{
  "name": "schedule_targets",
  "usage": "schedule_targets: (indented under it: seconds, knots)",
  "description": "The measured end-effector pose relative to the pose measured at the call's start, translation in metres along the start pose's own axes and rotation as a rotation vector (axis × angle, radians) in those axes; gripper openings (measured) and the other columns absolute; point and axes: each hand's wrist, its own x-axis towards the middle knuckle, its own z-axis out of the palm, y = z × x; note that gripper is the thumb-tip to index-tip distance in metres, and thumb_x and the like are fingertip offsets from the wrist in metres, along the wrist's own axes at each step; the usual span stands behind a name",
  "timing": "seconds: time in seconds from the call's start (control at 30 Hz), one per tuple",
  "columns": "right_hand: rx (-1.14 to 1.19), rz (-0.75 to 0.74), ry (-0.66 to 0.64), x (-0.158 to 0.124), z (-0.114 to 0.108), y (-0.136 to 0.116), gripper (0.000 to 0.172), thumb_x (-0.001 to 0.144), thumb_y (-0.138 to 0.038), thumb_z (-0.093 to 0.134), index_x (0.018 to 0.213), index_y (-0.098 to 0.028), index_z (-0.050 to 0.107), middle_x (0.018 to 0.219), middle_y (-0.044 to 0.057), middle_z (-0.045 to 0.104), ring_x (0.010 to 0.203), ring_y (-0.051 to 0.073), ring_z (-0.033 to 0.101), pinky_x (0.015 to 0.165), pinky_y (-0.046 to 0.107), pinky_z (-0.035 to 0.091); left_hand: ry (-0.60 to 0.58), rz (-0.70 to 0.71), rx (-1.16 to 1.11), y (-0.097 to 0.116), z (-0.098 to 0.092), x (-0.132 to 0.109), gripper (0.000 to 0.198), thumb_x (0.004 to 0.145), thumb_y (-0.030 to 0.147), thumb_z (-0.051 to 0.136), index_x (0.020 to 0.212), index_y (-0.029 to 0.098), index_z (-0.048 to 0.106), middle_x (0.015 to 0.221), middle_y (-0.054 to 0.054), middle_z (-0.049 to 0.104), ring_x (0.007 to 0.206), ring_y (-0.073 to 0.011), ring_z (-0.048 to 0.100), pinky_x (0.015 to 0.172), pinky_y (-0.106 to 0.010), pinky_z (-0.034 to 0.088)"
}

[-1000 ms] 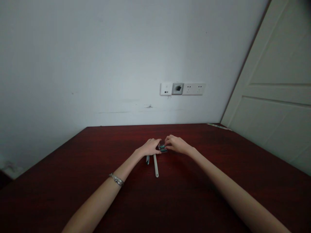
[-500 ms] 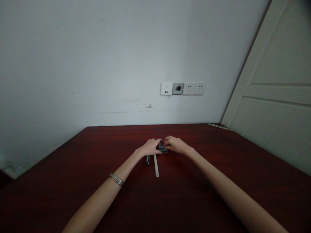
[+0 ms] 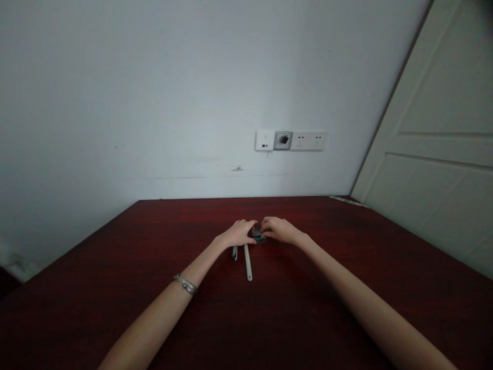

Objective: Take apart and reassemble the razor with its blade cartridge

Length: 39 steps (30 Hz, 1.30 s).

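Both my hands meet over a small dark greenish object (image 3: 258, 236) lying on the dark red table (image 3: 269, 308). My left hand (image 3: 239, 233) is curled with its fingertips on the object's left side. My right hand (image 3: 279, 229) pinches the object from the right, fingers bent. A white strap-like strip (image 3: 247, 262) runs from under my left hand toward me. A short dark bluish piece (image 3: 234, 253) lies just left of the strip. A metal bracelet (image 3: 185, 284) is on my left wrist. What the small object is cannot be made out.
The table's far edge meets a white wall with a row of sockets and a switch (image 3: 290, 141). A pale door (image 3: 439, 154) stands at the right. A thin light strip (image 3: 346, 201) lies at the table's far right corner.
Hardly anything differs. Both hands stay on the small object, and the right hand's fingers have shifted only slightly.
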Motion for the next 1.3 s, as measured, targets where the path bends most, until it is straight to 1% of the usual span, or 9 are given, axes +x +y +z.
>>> schedule_targets:
  seconds: [0.33,0.4,0.5,0.6,0.67,0.77,0.9,1.17,1.3]
  knots:
    - [0.083,0.073,0.08,-0.007,-0.005,0.014,0.02,0.084,-0.03,0.052,0.091,-0.023,0.07,0.101,0.005,0.062,0.09,0.017,0.058,0.076,0.026,0.042,0.011,0.018,-0.068,0.002,-0.005,-0.003,0.07,0.068,0.037,0.07,0.129,0.016,0.042,0.113,-0.01,0.059,0.105,-0.0249,0.052,0.09,-0.034,0.039]
    - [0.088,0.074,0.081,-0.008,-0.006,0.014,0.022,0.084,-0.032,0.052,0.09,-0.023,0.071,0.1,0.005,0.063,0.089,0.017,0.058,0.076,0.026,0.042,0.067,0.029,-0.11,0.005,-0.012,-0.004,0.064,0.071,0.037,0.067,0.127,0.017,0.044,0.111,-0.009,0.06,0.104,-0.0231,0.052,0.089,-0.033,0.04]
    - [0.089,0.072,0.086,-0.01,-0.009,0.011,0.024,0.085,-0.035,0.051,0.089,-0.022,0.071,0.098,0.005,0.064,0.087,0.017,0.059,0.076,0.026,0.042,0.217,0.005,-0.147,0.005,-0.026,-0.009,0.044,0.077,0.034,0.061,0.116,0.017,0.051,0.104,-0.007,0.06,0.101,-0.02,0.052,0.088,-0.032,0.041]
    - [0.097,0.076,0.085,-0.014,-0.012,0.006,0.027,0.085,-0.037,0.049,0.088,-0.022,0.072,0.096,0.006,0.066,0.086,0.017,0.059,0.075,0.026,0.043,0.348,-0.082,-0.113,0.001,-0.041,-0.017,0.026,0.079,0.032,0.058,0.101,0.018,0.059,0.1,-0.006,0.059,0.095,-0.0184,0.054,0.084,-0.03,0.043]
    - [0.114,0.089,0.072,-0.018,-0.014,0.003,0.028,0.085,-0.037,0.049,0.088,-0.022,0.072,0.095,0.005,0.067,0.086,0.017,0.06,0.074,0.026,0.043,0.367,-0.168,-0.079,-0.003,-0.049,-0.026,0.02,0.079,0.033,0.057,0.092,0.018,0.062,0.098,-0.005,0.058,0.089,-0.017,0.055,0.077,-0.029,0.044]
    - [0.141,0.098,0.066,-0.023,-0.017,-0.002,0.03,0.085,-0.039,0.048,0.09,-0.022,0.072,0.095,0.005,0.069,0.085,0.018,0.062,0.072,0.026,0.044,0.33,-0.268,-0.002,-0.009,-0.055,-0.04,0.02,0.079,0.036,0.055,0.083,0.019,0.064,0.093,-0.004,0.06,0.082,-0.0164,0.057,0.069,-0.026,0.044]
    - [0.152,0.09,0.058,-0.025,-0.019,-0.008,0.031,0.085,-0.039,0.048,0.089,-0.021,0.073,0.092,0.005,0.07,0.082,0.018,0.063,0.073,0.026,0.044,0.211,-0.377,0.036,-0.01,-0.053,-0.053,0.02,0.077,0.037,0.057,0.078,0.02,0.067,0.086,-0.004,0.066,0.08,-0.0173,0.06,0.066,-0.024,0.042]
    - [0.094,0.075,0.021,-0.023,-0.016,-0.025,0.031,0.085,-0.038,0.047,0.085,-0.022,0.073,0.086,0.006,0.071,0.075,0.018,0.063,0.064,0.025,0.042,-0.03,-0.503,-0.204,-0.01,-0.039,-0.058,0.028,0.071,0.04,0.059,0.064,0.014,0.068,0.062,-0.004,0.064,0.059,-0.0134,0.058,0.055,-0.022,0.041]
    - [0.045,0.071,-0.016,-0.025,-0.012,-0.031,0.03,0.084,-0.038,0.046,0.083,-0.024,0.073,0.081,0.004,0.071,0.068,0.017,0.062,0.058,0.025,0.039,-0.016,-0.585,-0.207,-0.007,-0.033,-0.055,0.03,0.071,0.039,0.057,0.062,0.013,0.066,0.058,-0.005,0.062,0.054,-0.0132,0.057,0.054,-0.022,0.041]
